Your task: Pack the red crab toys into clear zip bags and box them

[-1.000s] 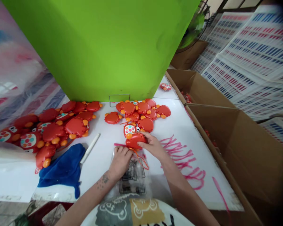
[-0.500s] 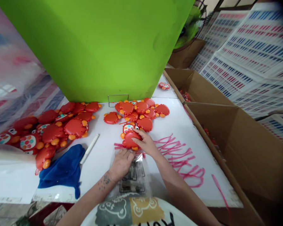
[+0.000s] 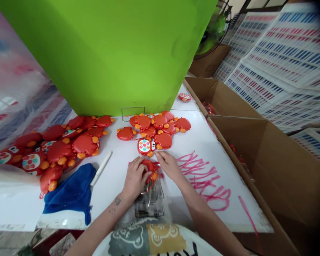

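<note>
My left hand [image 3: 135, 178] is closed over a red crab toy [image 3: 148, 165] with orange claws, just above a stack of clear printed plastic bags [image 3: 149, 206] near the table's front edge. The toy's lower part seems to lie at the mouth of the top bag. My right hand [image 3: 168, 165] is beside the toy's upper right, fingertips pinched together; whatever lies between them is too small to make out. Just beyond the hands a second crab toy [image 3: 144, 146] lies face up, its white panel of coloured dots showing. Several more crab toys [image 3: 160, 122] are heaped behind it.
At the left are a larger heap of crab toys [image 3: 60, 149], a blue cloth [image 3: 70, 193] and a white marker-like stick [image 3: 101, 168]. Pink ribbons [image 3: 202, 181] lie to the right, beside open cardboard boxes [image 3: 256, 156]. A green panel [image 3: 117, 57] stands at the back.
The held crab toy has come down toward me onto the bags. My left hand has moved up and taken hold of it, and my right hand has shifted to its upper right side.
</note>
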The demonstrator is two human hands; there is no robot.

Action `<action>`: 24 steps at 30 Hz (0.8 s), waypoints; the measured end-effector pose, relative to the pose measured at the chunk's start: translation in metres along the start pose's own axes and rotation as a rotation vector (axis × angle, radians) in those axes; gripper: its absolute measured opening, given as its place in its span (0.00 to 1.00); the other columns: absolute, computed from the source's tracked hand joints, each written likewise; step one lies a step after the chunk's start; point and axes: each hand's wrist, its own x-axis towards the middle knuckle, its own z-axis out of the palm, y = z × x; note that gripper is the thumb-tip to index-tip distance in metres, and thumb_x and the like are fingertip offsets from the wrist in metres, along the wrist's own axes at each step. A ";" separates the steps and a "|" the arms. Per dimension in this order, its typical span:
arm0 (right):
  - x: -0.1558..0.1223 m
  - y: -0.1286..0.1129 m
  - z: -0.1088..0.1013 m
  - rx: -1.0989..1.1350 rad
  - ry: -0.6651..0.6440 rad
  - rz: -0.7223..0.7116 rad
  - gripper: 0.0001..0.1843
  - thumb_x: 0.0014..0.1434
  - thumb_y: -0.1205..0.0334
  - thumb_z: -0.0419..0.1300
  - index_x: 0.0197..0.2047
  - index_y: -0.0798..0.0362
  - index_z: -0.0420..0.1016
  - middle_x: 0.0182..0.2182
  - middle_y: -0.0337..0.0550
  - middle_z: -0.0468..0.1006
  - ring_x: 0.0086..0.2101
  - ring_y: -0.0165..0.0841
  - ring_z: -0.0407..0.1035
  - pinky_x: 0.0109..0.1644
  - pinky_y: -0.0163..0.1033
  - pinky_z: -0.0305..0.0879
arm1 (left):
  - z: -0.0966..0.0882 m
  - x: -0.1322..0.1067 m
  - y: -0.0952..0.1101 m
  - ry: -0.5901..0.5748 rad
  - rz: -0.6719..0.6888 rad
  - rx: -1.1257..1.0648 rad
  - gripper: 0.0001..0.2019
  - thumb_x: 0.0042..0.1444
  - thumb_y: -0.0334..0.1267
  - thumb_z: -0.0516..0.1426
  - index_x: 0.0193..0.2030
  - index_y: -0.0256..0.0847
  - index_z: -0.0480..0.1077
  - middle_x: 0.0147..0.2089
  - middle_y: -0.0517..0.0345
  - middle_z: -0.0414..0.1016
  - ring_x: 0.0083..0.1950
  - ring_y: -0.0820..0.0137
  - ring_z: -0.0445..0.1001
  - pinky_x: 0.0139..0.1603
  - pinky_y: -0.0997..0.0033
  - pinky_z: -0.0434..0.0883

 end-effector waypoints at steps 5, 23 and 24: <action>-0.018 0.010 -0.011 -0.064 -0.076 0.085 0.16 0.61 0.57 0.50 0.46 0.51 0.74 0.23 0.38 0.74 0.24 0.33 0.67 0.31 0.37 0.62 | -0.012 0.005 -0.005 -0.123 -0.085 -0.164 0.03 0.57 0.36 0.56 0.33 0.41 0.67 0.58 0.50 0.65 0.61 0.61 0.62 0.59 0.53 0.64; -0.033 -0.015 0.007 0.464 0.163 0.128 0.17 0.61 0.58 0.50 0.53 0.50 0.64 0.26 0.35 0.68 0.28 0.32 0.72 0.34 0.38 0.67 | -0.027 0.002 -0.008 0.088 -0.420 -0.497 0.25 0.56 0.44 0.56 0.59 0.40 0.57 0.59 0.42 0.62 0.55 0.61 0.67 0.47 0.59 0.71; -0.034 -0.014 0.006 0.466 0.172 0.122 0.16 0.62 0.58 0.50 0.53 0.50 0.64 0.27 0.35 0.68 0.28 0.32 0.72 0.35 0.38 0.68 | -0.026 0.001 -0.011 0.041 -0.503 -0.602 0.26 0.55 0.46 0.55 0.59 0.39 0.56 0.57 0.42 0.64 0.49 0.63 0.70 0.41 0.63 0.72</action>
